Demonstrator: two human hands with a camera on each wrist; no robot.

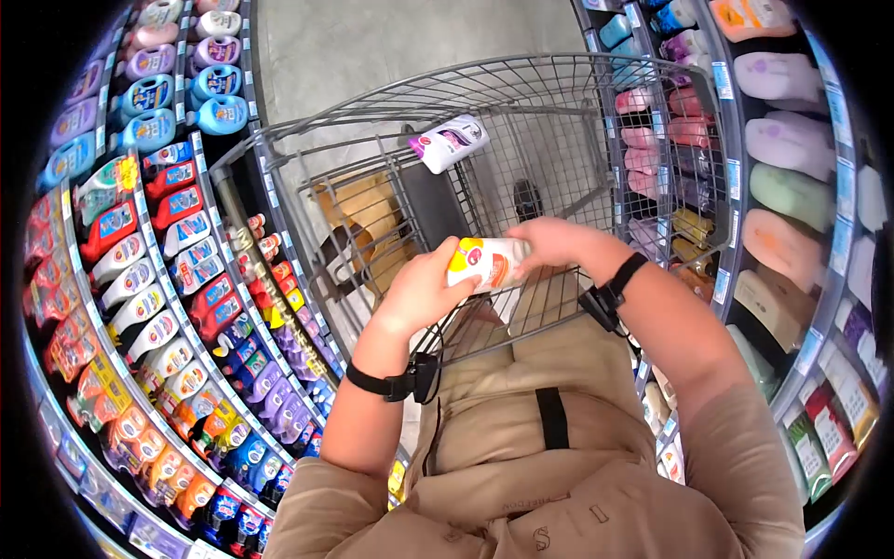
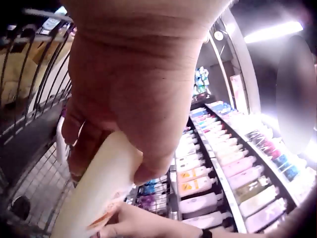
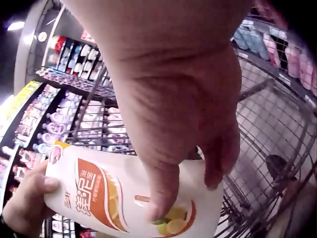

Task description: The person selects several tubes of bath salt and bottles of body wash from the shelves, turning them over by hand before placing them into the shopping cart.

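Observation:
Both hands hold a white pouch [image 1: 488, 264] with orange and yellow print over the near end of a wire shopping cart [image 1: 568, 112]. My left hand [image 1: 424, 289] grips its left end, fingers curled round it. My right hand [image 1: 549, 240] grips the right end, thumb and fingers pressed on the printed face [image 3: 124, 196]. In the left wrist view the pouch [image 2: 96, 191] runs down from the left palm [image 2: 133, 119]. A white and purple bottle [image 1: 449, 142] lies inside the cart.
A brown bag [image 1: 363, 219] sits in the cart's front. Shelves of detergent bottles [image 1: 158, 279] line the left side, shelves of soft refill packs [image 1: 792, 140] the right. Grey aisle floor [image 1: 372, 47] stretches ahead of the cart.

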